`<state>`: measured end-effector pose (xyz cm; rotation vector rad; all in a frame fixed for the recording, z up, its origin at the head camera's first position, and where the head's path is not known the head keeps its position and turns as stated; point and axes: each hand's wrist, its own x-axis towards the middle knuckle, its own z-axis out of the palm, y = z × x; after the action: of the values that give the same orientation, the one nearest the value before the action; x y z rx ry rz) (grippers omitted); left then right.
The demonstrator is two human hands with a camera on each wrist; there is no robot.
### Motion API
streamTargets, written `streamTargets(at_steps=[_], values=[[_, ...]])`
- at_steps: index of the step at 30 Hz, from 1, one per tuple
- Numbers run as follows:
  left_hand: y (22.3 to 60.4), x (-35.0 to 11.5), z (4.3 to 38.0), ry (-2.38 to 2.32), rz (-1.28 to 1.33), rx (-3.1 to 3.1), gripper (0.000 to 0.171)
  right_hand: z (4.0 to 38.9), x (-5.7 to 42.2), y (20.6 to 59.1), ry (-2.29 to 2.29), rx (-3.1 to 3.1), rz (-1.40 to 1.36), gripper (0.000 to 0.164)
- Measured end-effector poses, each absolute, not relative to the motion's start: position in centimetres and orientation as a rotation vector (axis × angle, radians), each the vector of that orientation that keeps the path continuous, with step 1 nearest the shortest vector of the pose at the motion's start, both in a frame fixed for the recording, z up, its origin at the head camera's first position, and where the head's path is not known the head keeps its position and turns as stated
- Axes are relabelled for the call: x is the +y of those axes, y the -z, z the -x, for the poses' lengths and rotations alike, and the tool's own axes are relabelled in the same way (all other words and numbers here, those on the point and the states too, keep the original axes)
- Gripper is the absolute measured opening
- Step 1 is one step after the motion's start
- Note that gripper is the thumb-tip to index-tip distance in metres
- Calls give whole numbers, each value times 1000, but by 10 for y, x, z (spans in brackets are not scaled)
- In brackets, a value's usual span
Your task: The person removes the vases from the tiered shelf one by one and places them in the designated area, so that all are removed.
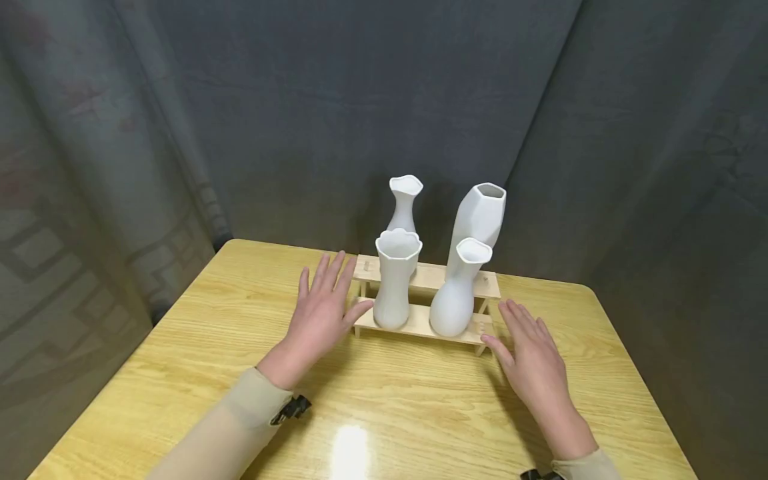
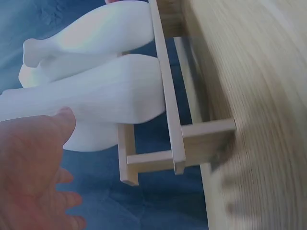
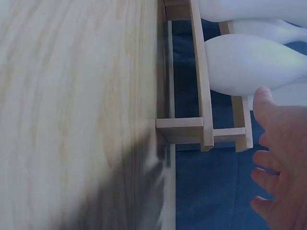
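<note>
A two-step wooden stand (image 1: 420, 325) bears several white vases. On its lower step are a vase with a scalloped rim (image 1: 393, 287) at the left and a round-bellied vase (image 1: 451, 303) at the right. Behind them, on the upper step, stand a slim-necked vase (image 1: 405, 207) and a faceted vase (image 1: 480, 217). My left hand (image 1: 321, 313) is spread beside the stand's left end, its thumb near the scalloped vase. Off the right end, my right hand (image 1: 531, 363) has its fingers extended, thumb toward the round-bellied vase. Neither hand holds anything.
The stand sits toward the back of a wooden table (image 1: 180, 393). A dark grey curtain (image 1: 360, 120) hangs close behind the table's rear edge, and a patterned curtain (image 1: 78, 200) hangs along the left side.
</note>
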<state>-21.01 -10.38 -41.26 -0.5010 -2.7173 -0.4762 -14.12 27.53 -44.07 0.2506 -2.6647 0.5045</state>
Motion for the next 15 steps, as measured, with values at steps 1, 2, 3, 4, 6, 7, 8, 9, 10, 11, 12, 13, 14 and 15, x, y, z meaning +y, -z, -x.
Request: streamTargets(at_steps=[1,2,3,4,6,7,8,9,10,11,12,13,14,15], values=[[412,-102,210,493,503,-2714,89,141,275,441,-512,-2663,-253,76],[412,-101,210,510,505,-2711,90,142,274,442,-520,-2661,-256,75],[411,-100,210,532,507,-2707,90,142,274,442,-526,-2660,-258,74],[411,-99,209,552,509,-2703,90,143,274,443,-532,-2657,-260,74],[409,-96,209,583,515,-2697,90,143,273,444,-544,-2657,-259,74],[408,-95,209,596,520,-2692,90,143,273,444,-550,-2657,-258,73],[407,-94,208,610,523,-2687,91,143,273,445,-553,-2659,-256,73],[406,-92,208,621,527,-2681,91,143,273,445,-557,-2660,-253,73],[405,-91,207,633,530,-2678,91,143,273,446,-560,-2662,-251,73],[403,-90,207,643,532,-2674,91,143,273,446,-564,-2665,-247,72],[402,-89,207,655,533,-2668,92,143,273,447,-569,-2668,-243,72],[401,-87,206,664,534,-2664,92,144,273,447,-573,-2671,-238,72],[400,-87,206,675,535,-2657,92,144,273,448,-577,-2673,-235,71],[399,-86,206,685,535,-2651,92,144,273,448,-582,-2675,-232,71]])
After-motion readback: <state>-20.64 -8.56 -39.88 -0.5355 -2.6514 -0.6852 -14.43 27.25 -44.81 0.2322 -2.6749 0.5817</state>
